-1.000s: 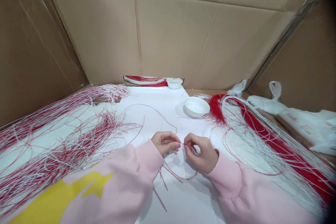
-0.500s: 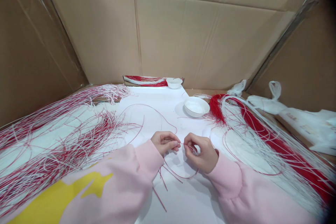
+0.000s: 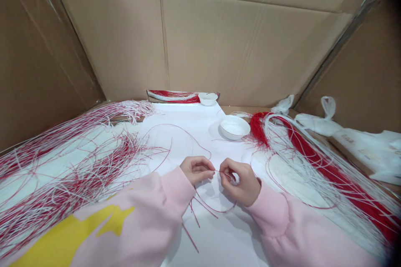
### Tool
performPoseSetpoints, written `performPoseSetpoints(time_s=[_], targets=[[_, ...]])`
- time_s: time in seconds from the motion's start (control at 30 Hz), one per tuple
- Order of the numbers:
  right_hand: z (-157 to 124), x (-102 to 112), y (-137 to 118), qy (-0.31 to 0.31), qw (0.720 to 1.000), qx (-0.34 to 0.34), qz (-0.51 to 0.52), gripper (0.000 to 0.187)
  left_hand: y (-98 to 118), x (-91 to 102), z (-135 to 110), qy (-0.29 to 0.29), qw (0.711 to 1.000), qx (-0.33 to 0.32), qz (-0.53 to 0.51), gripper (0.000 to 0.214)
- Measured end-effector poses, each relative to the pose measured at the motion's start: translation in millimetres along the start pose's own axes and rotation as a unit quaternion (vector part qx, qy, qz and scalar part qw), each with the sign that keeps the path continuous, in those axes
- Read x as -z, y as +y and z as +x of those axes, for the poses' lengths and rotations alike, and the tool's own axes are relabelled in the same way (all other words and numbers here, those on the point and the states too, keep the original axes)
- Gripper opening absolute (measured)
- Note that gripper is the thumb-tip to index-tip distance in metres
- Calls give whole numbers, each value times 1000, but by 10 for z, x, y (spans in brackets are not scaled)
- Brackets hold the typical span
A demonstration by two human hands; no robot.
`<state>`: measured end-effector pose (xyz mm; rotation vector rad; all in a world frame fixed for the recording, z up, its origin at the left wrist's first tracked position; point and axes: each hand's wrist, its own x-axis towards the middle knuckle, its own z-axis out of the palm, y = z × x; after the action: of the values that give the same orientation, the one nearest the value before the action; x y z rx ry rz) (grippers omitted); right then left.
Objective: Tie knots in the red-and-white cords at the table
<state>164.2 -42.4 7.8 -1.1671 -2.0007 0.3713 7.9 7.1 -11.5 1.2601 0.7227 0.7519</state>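
Observation:
My left hand [image 3: 198,169] pinches a thin red cord [image 3: 217,171] between thumb and fingertips. Just to its right, my right hand [image 3: 238,178] is closed on the same cord, its thumb and forefinger pressed together. A short stretch of cord spans the small gap between the two hands. Below them, a red loop [image 3: 224,212] curves over the white sheet [image 3: 219,242], and several cord ends stick out under my left wrist. What exactly lies inside the fingertips is too small to make out.
Bundles of red and white cords [image 3: 103,175] spread along the left side. On the right lie a red cord bundle [image 3: 326,162] and white cords. A white bowl [image 3: 234,128] stands beyond my hands, a smaller bowl [image 3: 208,99] farther back. Cardboard walls [image 3: 213,46] enclose the table; plastic bags [image 3: 369,146] sit right.
The fingers of my left hand have shifted slightly at the cord. My right hand and the things around have stayed where they were.

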Motion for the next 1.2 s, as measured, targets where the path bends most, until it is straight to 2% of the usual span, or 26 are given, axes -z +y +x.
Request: performPoseSetpoints(time_s=[0.6,1.2], targets=[[-9,-4,2,-7,1000,2,11,8,7,2,-11,-3,1000,-5,4,24],[-25,-7,23,-15,1000,11,11,10,-13,27,-1,-33,999,-22,5,25]])
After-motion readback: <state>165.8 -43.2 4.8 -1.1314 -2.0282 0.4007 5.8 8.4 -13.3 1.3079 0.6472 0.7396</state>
